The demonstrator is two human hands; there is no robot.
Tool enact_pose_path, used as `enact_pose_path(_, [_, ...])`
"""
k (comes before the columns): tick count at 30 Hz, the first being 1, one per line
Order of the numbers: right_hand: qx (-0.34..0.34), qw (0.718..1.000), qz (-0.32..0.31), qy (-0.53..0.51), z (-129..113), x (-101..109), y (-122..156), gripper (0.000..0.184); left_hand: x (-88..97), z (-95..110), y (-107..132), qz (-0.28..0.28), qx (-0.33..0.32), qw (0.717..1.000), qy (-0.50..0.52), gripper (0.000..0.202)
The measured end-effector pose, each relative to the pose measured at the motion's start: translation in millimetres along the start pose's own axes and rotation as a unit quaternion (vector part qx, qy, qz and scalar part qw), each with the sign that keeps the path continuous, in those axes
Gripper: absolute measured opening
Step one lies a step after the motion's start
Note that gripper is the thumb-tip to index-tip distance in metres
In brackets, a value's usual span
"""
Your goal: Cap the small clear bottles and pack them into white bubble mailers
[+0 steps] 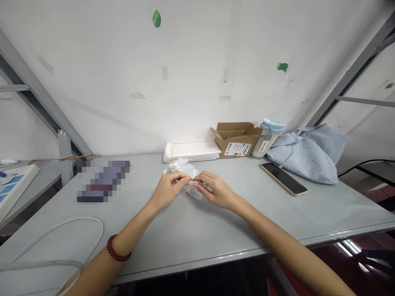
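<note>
Both my hands meet at the middle of the grey table (197,230). My left hand (168,191) and my right hand (216,190) pinch a small clear plastic packet (194,191) with something white inside; what it holds is too small to name. Just behind the hands lies a small heap of similar clear packets (179,165). A red bead bracelet sits on my left wrist.
At the back stand a stack of flat white sheets (193,151), an open cardboard box (237,139) and a pale blue cup (267,139). A phone (283,178) and a blue cloth bag (308,154) lie at right. A white tube (61,230) curls at front left.
</note>
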State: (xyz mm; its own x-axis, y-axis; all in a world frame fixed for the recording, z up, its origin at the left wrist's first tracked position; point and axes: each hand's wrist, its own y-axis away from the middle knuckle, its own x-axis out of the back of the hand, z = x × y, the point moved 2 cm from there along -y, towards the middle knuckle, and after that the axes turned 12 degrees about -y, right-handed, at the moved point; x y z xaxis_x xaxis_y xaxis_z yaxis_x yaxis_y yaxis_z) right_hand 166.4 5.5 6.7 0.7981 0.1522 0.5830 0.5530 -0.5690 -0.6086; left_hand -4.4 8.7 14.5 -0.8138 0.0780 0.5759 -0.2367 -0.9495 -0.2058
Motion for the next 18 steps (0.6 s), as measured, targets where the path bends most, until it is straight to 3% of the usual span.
enact_pose_path(18, [-0.021, 1.0, -0.015, 0.013, -2.0, -2.3, 0.9, 0.015, -2.2, -1.4, 0.6, -0.023, 0.03, 0.998, 0.046, 0.024])
